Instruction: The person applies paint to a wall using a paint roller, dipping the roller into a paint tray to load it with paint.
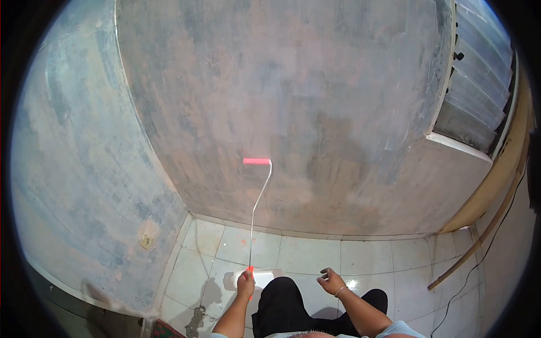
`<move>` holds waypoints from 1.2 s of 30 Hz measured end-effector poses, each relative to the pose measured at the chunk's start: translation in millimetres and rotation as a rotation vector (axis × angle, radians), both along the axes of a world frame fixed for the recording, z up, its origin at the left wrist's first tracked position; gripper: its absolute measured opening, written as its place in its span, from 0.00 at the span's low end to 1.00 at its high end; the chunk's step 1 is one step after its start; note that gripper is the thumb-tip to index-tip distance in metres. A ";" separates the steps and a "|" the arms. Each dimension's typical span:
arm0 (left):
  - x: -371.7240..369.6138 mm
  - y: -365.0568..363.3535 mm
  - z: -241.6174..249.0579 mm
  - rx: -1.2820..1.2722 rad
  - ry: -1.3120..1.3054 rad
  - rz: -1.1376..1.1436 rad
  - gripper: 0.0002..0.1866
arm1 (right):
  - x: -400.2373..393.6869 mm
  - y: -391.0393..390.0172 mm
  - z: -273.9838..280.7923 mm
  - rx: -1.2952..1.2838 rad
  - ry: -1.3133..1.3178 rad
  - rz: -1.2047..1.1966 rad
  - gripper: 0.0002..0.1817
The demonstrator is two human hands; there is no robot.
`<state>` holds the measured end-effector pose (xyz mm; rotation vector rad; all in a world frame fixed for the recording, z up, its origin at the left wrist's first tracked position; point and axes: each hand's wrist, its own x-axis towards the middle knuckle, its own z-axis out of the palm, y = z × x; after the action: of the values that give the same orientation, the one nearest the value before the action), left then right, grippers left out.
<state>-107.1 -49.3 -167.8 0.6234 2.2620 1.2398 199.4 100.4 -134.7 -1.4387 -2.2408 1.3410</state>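
Note:
My left hand [246,283] is closed around the orange handle of a paint roller [257,161]. Its long thin metal rod rises from the hand, and the pink roller head lies level in front of the patchy grey wall [225,101]; whether it touches the wall I cannot tell. A white tray [262,279] sits on the tiles just beside that hand, partly hidden by my knee. Over the floor near my other knee, my right hand [331,280] holds nothing visible, its fingers loosely curled and apart, with a bracelet at the wrist.
A louvred window [479,84] is at the upper right. Below it, a wooden strip [473,248] leans near a black cable [476,269]. An outlet [146,241] is on the left wall. Dark wet marks [195,322] stain the tiled floor [310,254].

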 end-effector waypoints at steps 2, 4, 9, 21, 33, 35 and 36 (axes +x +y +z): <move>-4.2 11.1 16.0 0.105 0.058 0.041 0.33 | 5.9 -1.4 1.1 -0.017 -0.030 0.003 0.25; -54.1 59.4 61.5 0.195 0.202 0.024 0.33 | 7.5 2.3 4.9 -0.003 -0.068 0.003 0.25; -101.5 119.2 181.1 0.419 -0.012 -0.114 0.34 | -15.5 7.8 19.2 0.009 0.022 0.042 0.24; -97.6 86.9 164.1 0.382 0.052 -0.046 0.31 | -7.4 -2.5 6.0 0.077 -0.061 0.103 0.24; -67.4 -49.0 -68.0 0.058 0.026 -0.062 0.26 | -13.2 -18.9 -11.3 -0.031 -0.041 0.079 0.25; -88.1 -34.6 -22.5 0.019 0.131 -0.075 0.29 | -2.7 -14.3 -16.5 -0.034 -0.083 0.075 0.25; -100.9 -23.0 5.0 0.048 0.242 -0.067 0.30 | -1.4 -15.2 -14.1 -0.019 -0.090 0.086 0.25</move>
<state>-208.0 -72.3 -162.8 0.9040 2.3883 1.2473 198.0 85.3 -148.8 -1.4512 -2.3783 1.3522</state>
